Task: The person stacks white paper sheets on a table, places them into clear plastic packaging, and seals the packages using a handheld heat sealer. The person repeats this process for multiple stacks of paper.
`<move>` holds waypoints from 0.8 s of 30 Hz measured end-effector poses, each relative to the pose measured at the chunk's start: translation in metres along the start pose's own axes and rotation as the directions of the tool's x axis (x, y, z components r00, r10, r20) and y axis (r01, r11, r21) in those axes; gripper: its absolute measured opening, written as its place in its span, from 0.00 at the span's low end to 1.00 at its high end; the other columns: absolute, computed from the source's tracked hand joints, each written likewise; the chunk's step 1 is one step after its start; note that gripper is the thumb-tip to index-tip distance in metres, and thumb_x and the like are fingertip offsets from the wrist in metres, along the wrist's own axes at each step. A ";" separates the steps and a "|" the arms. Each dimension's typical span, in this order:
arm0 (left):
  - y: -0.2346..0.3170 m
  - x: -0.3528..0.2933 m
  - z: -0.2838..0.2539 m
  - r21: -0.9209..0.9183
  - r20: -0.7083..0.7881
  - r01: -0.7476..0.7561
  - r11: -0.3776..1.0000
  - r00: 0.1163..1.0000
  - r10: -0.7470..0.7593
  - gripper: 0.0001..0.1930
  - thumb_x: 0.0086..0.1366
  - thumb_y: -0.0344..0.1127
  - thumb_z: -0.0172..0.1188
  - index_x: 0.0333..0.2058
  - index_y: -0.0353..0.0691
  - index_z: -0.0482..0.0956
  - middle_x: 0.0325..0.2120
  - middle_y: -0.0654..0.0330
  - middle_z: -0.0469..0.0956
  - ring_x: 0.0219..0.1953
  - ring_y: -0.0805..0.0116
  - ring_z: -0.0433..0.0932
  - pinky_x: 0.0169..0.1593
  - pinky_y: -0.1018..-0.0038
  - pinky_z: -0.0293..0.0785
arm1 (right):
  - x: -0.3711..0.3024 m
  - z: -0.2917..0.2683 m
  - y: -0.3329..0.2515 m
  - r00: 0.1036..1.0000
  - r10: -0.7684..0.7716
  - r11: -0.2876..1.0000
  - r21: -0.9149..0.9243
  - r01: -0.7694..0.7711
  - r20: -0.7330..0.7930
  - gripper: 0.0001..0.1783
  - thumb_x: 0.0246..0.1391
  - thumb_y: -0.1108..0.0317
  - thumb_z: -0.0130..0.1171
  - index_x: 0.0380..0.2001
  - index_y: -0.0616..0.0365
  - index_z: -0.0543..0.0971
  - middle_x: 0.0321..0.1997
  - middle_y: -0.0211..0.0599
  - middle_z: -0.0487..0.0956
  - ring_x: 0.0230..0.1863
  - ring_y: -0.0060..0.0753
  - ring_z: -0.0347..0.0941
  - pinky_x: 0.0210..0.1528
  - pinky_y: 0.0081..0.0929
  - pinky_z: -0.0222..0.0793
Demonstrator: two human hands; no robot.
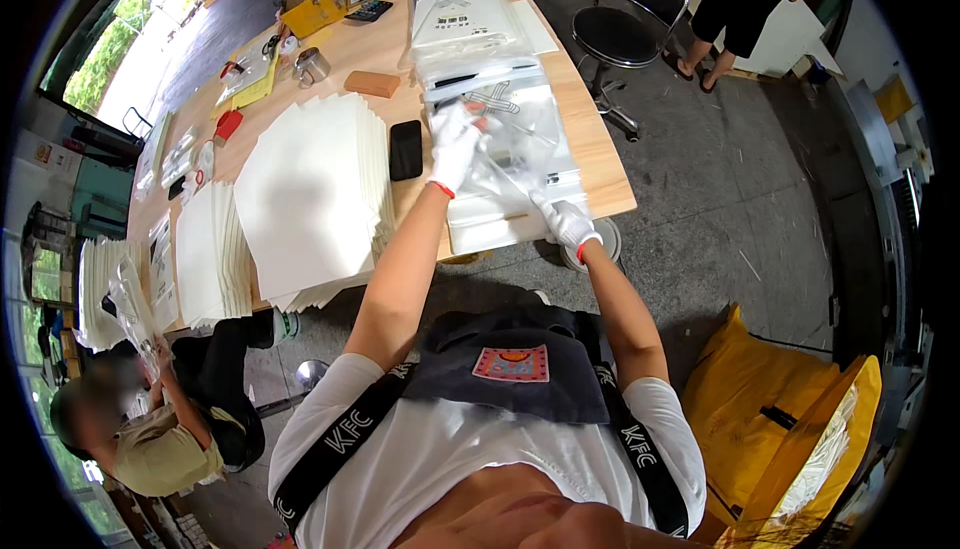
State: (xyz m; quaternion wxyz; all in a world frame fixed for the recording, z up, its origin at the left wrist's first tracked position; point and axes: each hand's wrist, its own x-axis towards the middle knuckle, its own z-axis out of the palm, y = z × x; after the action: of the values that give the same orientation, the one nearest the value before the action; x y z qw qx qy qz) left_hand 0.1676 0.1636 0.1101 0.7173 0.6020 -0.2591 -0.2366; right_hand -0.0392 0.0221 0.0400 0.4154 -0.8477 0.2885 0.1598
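Both my hands wear white gloves with red cuffs. They work over a stack of clear plastic bags (pixel 485 217) at the table's right side. My left hand (pixel 455 149) is curled at the bags' left part, its fingers closed on loose, crumpled film and partly blurred; reddish fingertips show. At the near right edge of the stack, my right hand (pixel 568 223) pinches a clear plastic bag (pixel 515 161), which looks rumpled between the two hands. Left of my left hand lies a black phone (pixel 405 150). Beyond the stack is a pile of printed, bagged sheets (pixel 468 19).
Tall stacks of white sheets (pixel 305 184) fill the table's near left. Behind them are a brown block (pixel 372 84), a metal mug (pixel 311 67), a yellow box (pixel 314 9) and a calculator (pixel 369 11). A black swivel chair (pixel 625 44), a yellow sack (pixel 750 399) and two other people stand or sit around.
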 end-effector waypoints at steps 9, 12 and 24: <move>0.073 -0.041 0.043 0.439 0.104 -0.080 0.895 0.994 0.038 0.10 0.67 0.29 0.52 0.47 0.40 0.74 0.35 0.59 0.82 0.34 0.72 0.78 0.40 0.74 0.73 | 0.081 0.028 -0.078 0.530 -0.637 0.770 -0.430 0.471 -0.559 0.24 0.60 0.58 0.48 0.59 0.50 0.71 0.54 0.51 0.76 0.54 0.55 0.73 0.56 0.42 0.68; 0.076 -0.062 0.025 0.839 0.073 -0.195 0.508 0.966 0.250 0.17 0.59 0.33 0.57 0.48 0.47 0.74 0.35 0.56 0.79 0.38 0.55 0.77 0.46 0.62 0.72 | 0.032 -0.014 -0.119 0.759 -0.617 0.741 -0.478 0.472 -0.208 0.21 0.59 0.55 0.51 0.52 0.51 0.77 0.53 0.49 0.77 0.53 0.49 0.74 0.54 0.39 0.70; 0.041 -0.274 -0.058 0.844 0.161 -0.444 0.302 0.745 0.647 0.08 0.44 0.25 0.64 0.24 0.43 0.78 0.28 0.63 0.79 0.34 0.57 0.79 0.39 0.64 0.77 | -0.097 0.050 -0.203 0.817 -0.550 0.821 0.294 0.490 0.175 0.29 0.64 0.43 0.46 0.34 0.60 0.81 0.23 0.33 0.78 0.26 0.22 0.74 0.31 0.21 0.70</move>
State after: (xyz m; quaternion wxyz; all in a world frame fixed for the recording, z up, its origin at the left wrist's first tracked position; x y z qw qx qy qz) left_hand 0.0004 0.3913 0.1187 0.3913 0.7642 -0.4512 0.2436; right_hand 0.0098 0.1957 0.1834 0.5737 -0.8116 0.0059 0.1102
